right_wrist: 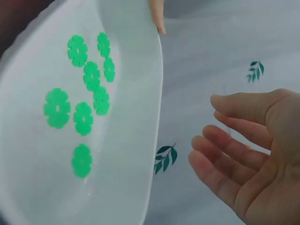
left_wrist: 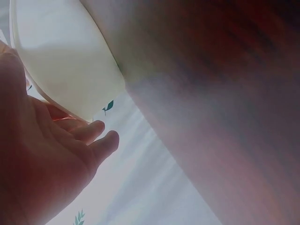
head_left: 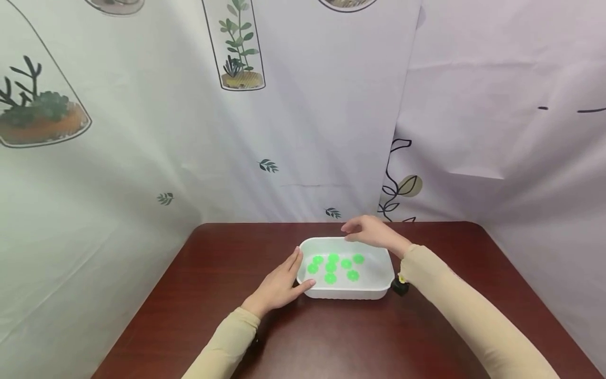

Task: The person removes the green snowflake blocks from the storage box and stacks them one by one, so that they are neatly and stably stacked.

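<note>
A white plastic tray (head_left: pixel 343 293) with rounded corners sits on the table. Several bright green flower-shaped pieces (head_left: pixel 330 267) lie scattered over its floor, mostly toward the left half. My left hand (head_left: pixel 279 281) rests against the tray's left end, fingers extended along the rim and thumb at the near left corner. In the left wrist view its fingertips lie at the tray's edge. Above the far rim, toward the right, hovers my right hand (head_left: pixel 374 231). The right wrist view shows this hand (right_wrist: pixel 248 145) with loosely bent fingers spread from the thumb and nothing between them.
The dark red-brown table (head_left: pixel 189 316) extends around the tray. Pale fabric (head_left: pixel 322 131) printed with plants and jars hangs behind the table and at both sides. A small black object (head_left: pixel 400 287) shows under the right wrist, beside the tray's right end.
</note>
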A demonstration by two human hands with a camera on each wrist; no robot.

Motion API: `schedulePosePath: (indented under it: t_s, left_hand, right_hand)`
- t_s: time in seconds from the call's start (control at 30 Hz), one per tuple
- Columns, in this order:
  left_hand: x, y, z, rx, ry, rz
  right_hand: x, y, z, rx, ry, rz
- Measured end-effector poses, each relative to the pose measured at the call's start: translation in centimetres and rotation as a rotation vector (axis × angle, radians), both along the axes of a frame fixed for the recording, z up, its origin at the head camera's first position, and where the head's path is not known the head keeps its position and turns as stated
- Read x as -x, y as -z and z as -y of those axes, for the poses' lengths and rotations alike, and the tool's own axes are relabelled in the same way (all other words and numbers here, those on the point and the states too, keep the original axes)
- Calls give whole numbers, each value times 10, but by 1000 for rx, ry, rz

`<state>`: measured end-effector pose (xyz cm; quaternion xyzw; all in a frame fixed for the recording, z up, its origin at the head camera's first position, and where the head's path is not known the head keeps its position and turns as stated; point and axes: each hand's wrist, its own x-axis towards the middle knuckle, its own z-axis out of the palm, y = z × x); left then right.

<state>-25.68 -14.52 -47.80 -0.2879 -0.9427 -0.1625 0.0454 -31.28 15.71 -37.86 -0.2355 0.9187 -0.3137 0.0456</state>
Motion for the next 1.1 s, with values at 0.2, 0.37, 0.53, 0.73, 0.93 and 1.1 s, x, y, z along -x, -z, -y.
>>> schedulePosePath:
  t_s: [0.2,0.37,0.53,0.73,0.93,1.1]
  left_hand:
    - [0,-2,-3,3,9,20]
    - [-1,-1,-4,7,8,23]
    - [-5,1,-4,-4,6,19]
    - [-8,2,-5,-9,-1,15]
    - [-7,1,-4,-7,-3,-7]
    - [-6,0,-3,-7,-14,-11]
  right_hand:
    - [13,1,14,-54,-87,-25]
    - [23,11,20,-112,-166,-50]
    - [29,21,24,-150,-249,-33]
    - [28,26,30,-201,-282,34]
    - [30,33,37,-323,-268,95]
    - [33,37,43,-386,-252,110]
